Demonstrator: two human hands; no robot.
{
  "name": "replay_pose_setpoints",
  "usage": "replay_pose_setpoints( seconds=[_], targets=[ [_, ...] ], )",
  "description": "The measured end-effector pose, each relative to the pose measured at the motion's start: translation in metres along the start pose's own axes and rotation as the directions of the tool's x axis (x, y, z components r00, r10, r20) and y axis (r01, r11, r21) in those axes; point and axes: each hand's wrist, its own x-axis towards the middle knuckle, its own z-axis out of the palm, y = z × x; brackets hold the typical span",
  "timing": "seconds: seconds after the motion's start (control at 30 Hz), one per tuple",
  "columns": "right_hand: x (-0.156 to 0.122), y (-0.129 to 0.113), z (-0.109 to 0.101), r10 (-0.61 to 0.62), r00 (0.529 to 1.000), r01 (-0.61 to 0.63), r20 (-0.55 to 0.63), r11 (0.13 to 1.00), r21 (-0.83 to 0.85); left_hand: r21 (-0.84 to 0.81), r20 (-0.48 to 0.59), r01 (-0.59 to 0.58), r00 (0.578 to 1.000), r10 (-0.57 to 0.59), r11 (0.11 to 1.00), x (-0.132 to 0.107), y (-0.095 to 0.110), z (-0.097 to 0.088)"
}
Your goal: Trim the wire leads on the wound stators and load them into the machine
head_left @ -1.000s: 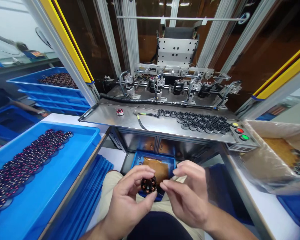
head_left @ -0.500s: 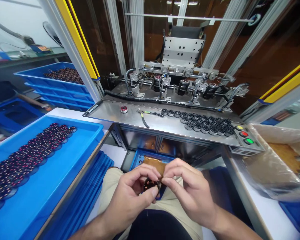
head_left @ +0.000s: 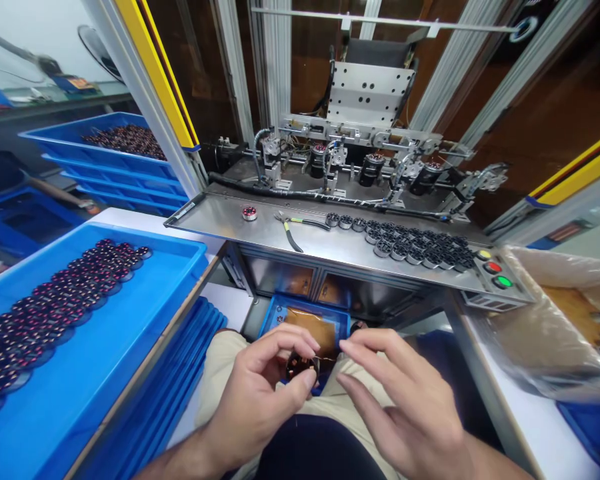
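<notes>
My left hand [head_left: 267, 393] is closed around a small round motor stator [head_left: 301, 365], dark with copper windings, held above my lap. Its lower edge is partly covered by my thumb and fingers. A thin wire end sticks out of the stator's right side. To the right of it, my right hand [head_left: 405, 393] is open, thumb and fingers apart, with nothing between them. On the metal ledge ahead lie cutting pliers [head_left: 300, 227] with green and black handles, beside a single red-topped stator [head_left: 249, 213]. Rows of black stator cores [head_left: 420, 243] stand farther right on that ledge.
A blue tray [head_left: 180, 257] of wound stators is on my left, stacked blue trays [head_left: 105, 120] behind it. Ahead is a winding machine [head_left: 370, 133] with coloured buttons [head_left: 495, 267]. A plastic-lined box [head_left: 560, 267] stands right; a blue bin [head_left: 275, 313] sits below the ledge.
My right hand has let go of the thin wire, moved right and opened its fingers. My left hand still holds the stator at nearly the same spot. The view has shifted slightly.
</notes>
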Motion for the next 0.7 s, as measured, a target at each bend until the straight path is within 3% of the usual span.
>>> replay_pose_setpoints(
  seconds=[0.1,0.17,0.27,0.33,0.53,0.63,0.7],
  targets=[
    [0.002,0.000,-0.001,-0.028,0.996,0.031,0.084,0.999,-0.032,0.019,-0.012,-0.024,1.000,0.025,1.000,-0.001,-0.001,-0.002],
    [0.004,-0.001,-0.002,0.073,0.980,-0.088,0.182,0.993,0.073,0.029,-0.019,-0.031,0.999,0.031,0.999,-0.002,-0.001,-0.002],
    [0.005,-0.005,-0.004,0.247,0.912,-0.331,0.329,0.915,0.231,0.016,-0.017,-0.022,1.000,0.022,1.000,-0.005,0.000,-0.002],
    [0.004,-0.008,-0.004,0.297,0.886,-0.405,0.357,0.870,0.282,-0.016,-0.008,-0.002,1.000,0.002,1.000,-0.007,0.001,-0.001],
    [-0.005,-0.008,0.003,0.322,0.872,-0.447,0.369,0.830,0.332,-0.081,0.039,0.028,0.999,-0.025,0.996,-0.007,0.003,0.001],
    [-0.002,0.002,-0.008,0.244,0.867,-0.430,0.434,0.805,0.408,-0.121,0.062,0.039,0.998,-0.032,0.992,-0.007,0.004,0.000],
    [0.006,0.012,-0.021,0.177,0.893,-0.368,0.413,0.816,0.446,-0.173,0.086,0.076,0.994,-0.062,0.982,-0.007,0.006,-0.001]
  ],
)
